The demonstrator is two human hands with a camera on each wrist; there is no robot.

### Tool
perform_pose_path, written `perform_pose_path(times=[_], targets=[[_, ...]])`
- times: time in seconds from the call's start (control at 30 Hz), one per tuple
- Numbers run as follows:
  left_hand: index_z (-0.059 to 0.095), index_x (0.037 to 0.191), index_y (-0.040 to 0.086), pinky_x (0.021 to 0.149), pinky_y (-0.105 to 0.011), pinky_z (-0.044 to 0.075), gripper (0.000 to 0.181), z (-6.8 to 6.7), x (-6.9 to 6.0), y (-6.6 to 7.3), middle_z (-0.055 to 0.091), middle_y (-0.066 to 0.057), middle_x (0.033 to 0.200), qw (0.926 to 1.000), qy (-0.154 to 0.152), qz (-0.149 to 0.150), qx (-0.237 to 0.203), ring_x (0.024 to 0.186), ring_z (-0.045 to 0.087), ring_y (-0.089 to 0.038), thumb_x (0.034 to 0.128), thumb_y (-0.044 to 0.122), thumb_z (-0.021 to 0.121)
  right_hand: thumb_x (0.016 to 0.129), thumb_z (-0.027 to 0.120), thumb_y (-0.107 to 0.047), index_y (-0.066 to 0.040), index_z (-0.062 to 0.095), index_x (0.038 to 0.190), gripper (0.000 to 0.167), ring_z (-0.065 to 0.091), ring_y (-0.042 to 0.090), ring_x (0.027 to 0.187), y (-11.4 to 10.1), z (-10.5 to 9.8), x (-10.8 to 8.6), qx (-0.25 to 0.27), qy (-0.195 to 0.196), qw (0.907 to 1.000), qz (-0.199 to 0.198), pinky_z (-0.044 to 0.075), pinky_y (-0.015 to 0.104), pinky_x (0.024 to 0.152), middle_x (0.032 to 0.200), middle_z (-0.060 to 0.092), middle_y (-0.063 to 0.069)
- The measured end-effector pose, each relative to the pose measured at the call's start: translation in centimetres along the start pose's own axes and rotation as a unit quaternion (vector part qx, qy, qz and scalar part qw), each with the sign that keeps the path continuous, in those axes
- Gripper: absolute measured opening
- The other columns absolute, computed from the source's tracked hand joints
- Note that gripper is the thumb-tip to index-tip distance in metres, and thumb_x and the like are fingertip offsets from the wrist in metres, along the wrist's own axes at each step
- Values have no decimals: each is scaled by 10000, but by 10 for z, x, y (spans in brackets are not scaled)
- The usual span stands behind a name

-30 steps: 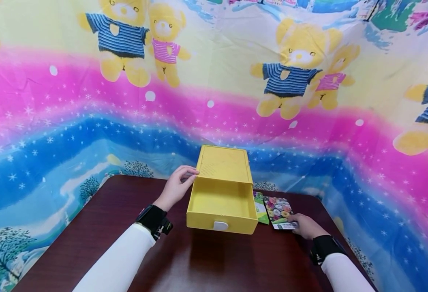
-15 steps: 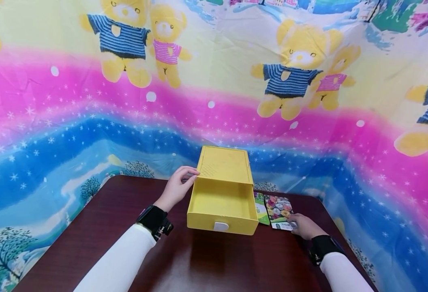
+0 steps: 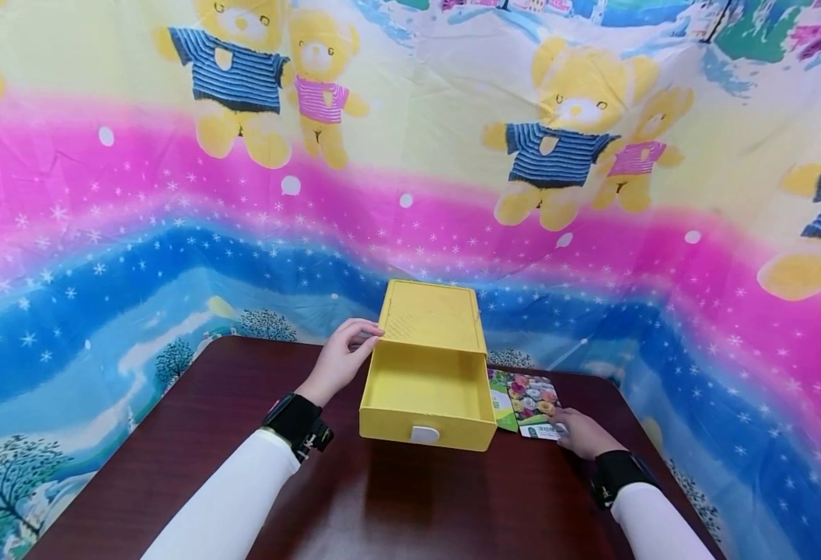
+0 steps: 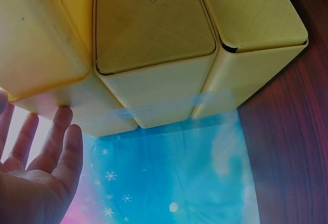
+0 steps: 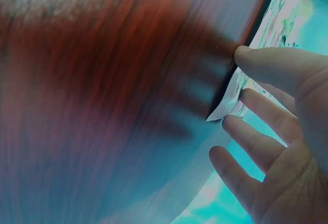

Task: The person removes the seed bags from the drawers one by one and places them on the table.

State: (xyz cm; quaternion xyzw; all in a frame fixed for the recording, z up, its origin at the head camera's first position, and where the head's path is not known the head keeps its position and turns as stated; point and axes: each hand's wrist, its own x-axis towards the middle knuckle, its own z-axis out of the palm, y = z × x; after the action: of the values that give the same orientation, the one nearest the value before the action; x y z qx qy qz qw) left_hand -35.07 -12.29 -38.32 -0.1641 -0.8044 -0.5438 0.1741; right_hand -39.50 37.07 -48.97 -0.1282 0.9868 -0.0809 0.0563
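A yellow drawer box stands on the dark table, its top drawer pulled out with nothing visible inside. My left hand touches the box's upper left front edge with its fingertips; in the left wrist view its fingers lie loosely extended against the side. Right of the box lies a flower seed packet, partly over a green packet. My right hand pinches the flower packet's lower right corner. In the right wrist view the thumb is at the packet's edge, with the other fingers spread.
Two lower drawers of the box are closed, as the left wrist view shows. A printed bear curtain hangs close behind the table and along both sides. The table's right edge runs near my right forearm.
The flower seed packet has shifted slightly left and turned a little, covering more of the green packet. My right hand moved slightly left with it. My left hand stays at the box.
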Motion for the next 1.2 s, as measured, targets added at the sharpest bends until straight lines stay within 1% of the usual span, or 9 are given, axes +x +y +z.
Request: perform_pose_path(times=[0.27, 0.37, 0.53, 0.7, 0.77, 0.83, 1.03, 1.13, 1.2], targets=[[715, 1164, 95, 994, -456, 528, 177, 0, 1, 0, 588, -80, 1342, 10000, -32, 25, 3, 1143, 637, -271, 1038, 145, 601, 906, 734, -54, -9, 682, 1231, 332, 525, 462, 1280, 2, 2, -1, 60, 55, 9999, -97, 461, 605, 1029, 1357, 560, 269], [715, 1165, 97, 997, -450, 528, 179, 0, 1, 0, 586, -76, 1344, 10000, -55, -4, 17, 1148, 636, -266, 1039, 149, 600, 913, 726, -63, -13, 671, 1267, 362, 506, 473, 1302, -1, -1, -3, 175, 139, 9997, -118, 451, 625, 1032, 1390, 540, 275], [714, 1173, 97, 1007, -459, 522, 185, -2, 0, 2, 583, -79, 1347, 9999, -82, -47, 40, 1160, 630, -275, 1042, 154, 596, 953, 698, -118, -31, 646, 1333, 393, 507, 489, 1297, -12, -10, -8, 337, 547, 9978, -160, 448, 674, 994, 1422, 515, 279], [707, 1189, 102, 997, -451, 530, 190, -2, -1, 3, 579, -74, 1352, 9999, -132, -60, 72, 1150, 639, -276, 1038, 144, 600, 966, 690, -133, -30, 665, 1294, 345, 618, 412, 1163, -33, -22, -11, 354, 1238, 9905, -490, 534, 575, 917, 1324, 590, 226], [697, 1216, 105, 982, -446, 541, 206, -3, -2, 4, 573, -78, 1365, 9997, -208, -37, 150, 1143, 647, -281, 1036, 141, 603, 982, 675, -146, -50, 682, 1264, 298, 653, 362, 1103, -44, -27, -13, 338, 1508, 9860, -633, 555, 536, 882, 1293, 613, 186], [687, 1245, 121, 968, -438, 552, 226, -4, -4, 5, 571, -73, 1370, 9991, -305, -29, 281, 1142, 656, -278, 1035, 156, 608, 992, 670, -170, -81, 696, 1237, 262, 666, 333, 1086, -56, -33, -15, 347, 1754, 9810, -750, 563, 520, 884, 1285, 625, 151], [659, 1298, 149, 937, -461, 565, 283, -17, -12, 12, 577, -71, 1363, 9962, -558, 1, 676, 1145, 673, -277, 1034, 246, 617, 1015, 650, -266, -180, 696, 1250, 255, 671, 240, 985, -95, -59, -29, 502, 2221, 9666, -1176, 585, 438, 832, 1217, 657, 44], [638, 1321, 142, 928, -472, 563, 322, -24, -17, 18, 565, -88, 1386, 9952, -647, 29, 735, 1137, 678, -274, 1023, 262, 637, 1013, 647, -311, -190, 696, 1243, 264, 671, 195, 976, -115, -72, -41, 562, 2398, 9584, -1443, 592, 401, 823, 1212, 668, 36], [624, 1339, 127, 916, -479, 563, 355, -27, -20, 22, 563, -107, 1389, 9946, -713, 77, 749, 1120, 683, -275, 1010, 254, 658, 1009, 654, -311, -196, 693, 1247, 267, 683, 133, 911, -126, -79, -50, 652, 2446, 9541, -1600, 602, 371, 806, 1215, 668, 18]])
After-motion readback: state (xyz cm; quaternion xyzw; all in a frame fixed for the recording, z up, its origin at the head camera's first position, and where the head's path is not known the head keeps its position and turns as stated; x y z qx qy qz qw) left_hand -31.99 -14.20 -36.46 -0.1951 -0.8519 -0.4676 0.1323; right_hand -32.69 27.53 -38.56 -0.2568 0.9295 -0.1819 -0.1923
